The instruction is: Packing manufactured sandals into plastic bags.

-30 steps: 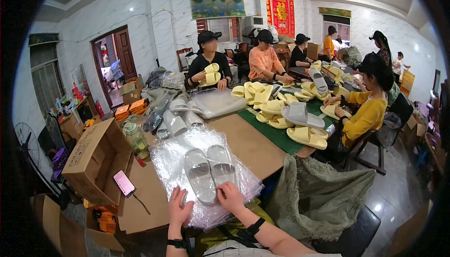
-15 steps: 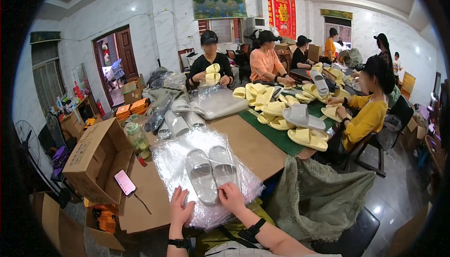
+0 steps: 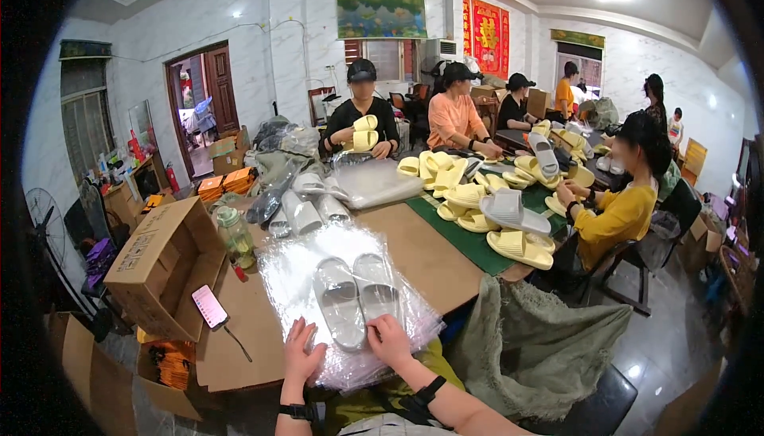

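Note:
A pair of light grey slippers (image 3: 338, 297) lies side by side inside a clear plastic bag (image 3: 374, 273), on top of a stack of clear bags (image 3: 290, 265) at the table's near edge. My left hand (image 3: 301, 352) rests on the film by the left slipper's heel, fingers spread and holding nothing. At the heel end of the right slipper is my right hand (image 3: 390, 342), its fingers bent and pinched together on the bag's film. Just past the stack, several more grey slippers (image 3: 301, 215) are heaped.
To the left stand an open cardboard box (image 3: 159, 265), a phone (image 3: 209, 307) and a clear jug (image 3: 235, 233). Yellow slippers (image 3: 521, 249) pile up on a green mat (image 3: 434, 217) to the right. A green sack (image 3: 533, 348) hangs beside the table. Several people sit around it.
The view has shifted slightly. Both hands stay at the slippers' heel end with almost the same pose. The bagged slippers have hardly moved.

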Available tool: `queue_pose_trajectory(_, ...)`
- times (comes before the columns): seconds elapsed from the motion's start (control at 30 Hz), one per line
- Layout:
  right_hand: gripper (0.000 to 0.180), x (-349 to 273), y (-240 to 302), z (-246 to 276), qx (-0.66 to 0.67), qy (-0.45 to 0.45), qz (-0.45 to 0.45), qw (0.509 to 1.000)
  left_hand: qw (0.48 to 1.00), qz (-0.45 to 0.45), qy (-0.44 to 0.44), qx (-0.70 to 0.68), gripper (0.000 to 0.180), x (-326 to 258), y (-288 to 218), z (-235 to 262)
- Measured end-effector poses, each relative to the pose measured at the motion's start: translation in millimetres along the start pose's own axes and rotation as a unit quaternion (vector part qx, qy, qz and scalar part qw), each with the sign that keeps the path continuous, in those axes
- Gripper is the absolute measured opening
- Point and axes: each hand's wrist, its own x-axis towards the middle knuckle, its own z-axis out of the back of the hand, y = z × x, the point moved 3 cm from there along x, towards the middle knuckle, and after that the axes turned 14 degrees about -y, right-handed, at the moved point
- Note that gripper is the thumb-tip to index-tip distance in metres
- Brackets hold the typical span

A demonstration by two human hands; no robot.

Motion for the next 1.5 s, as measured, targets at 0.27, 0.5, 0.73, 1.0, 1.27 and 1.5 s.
queue_pose_trajectory(0.27,0.008,-2,-2,0,0.018,0.001,-0.001,1.000,1.000,0.001,0.002,-0.009,0.054,-1,4,-2)
queue_pose_trajectory(0.5,0.009,-2,-2,0,0.005,0.001,-0.004,1.000,1.000,-0.005,-0.002,-0.009,0.055,-2,8,-3)
queue_pose_trajectory(0.73,0.009,-1,0,0,0.005,-0.007,-0.003,1.000,1.000,-0.006,-0.001,-0.008,0.054,-1,9,-4)
queue_pose_trajectory(1.0,0.009,0,-1,1,-0.009,-0.010,0.000,1.000,1.000,-0.005,0.008,-0.001,0.055,1,5,-4)
queue_pose_trajectory(1.27,0.010,-5,-3,-5,-0.005,0.010,-0.023,1.000,1.000,0.000,0.005,0.017,0.056,-3,6,-1)
queue_pose_trajectory(1.5,0.007,-2,2,0,-0.019,-0.010,0.015,1.000,1.000,-0.015,0.004,0.019,0.053,-4,9,-4)
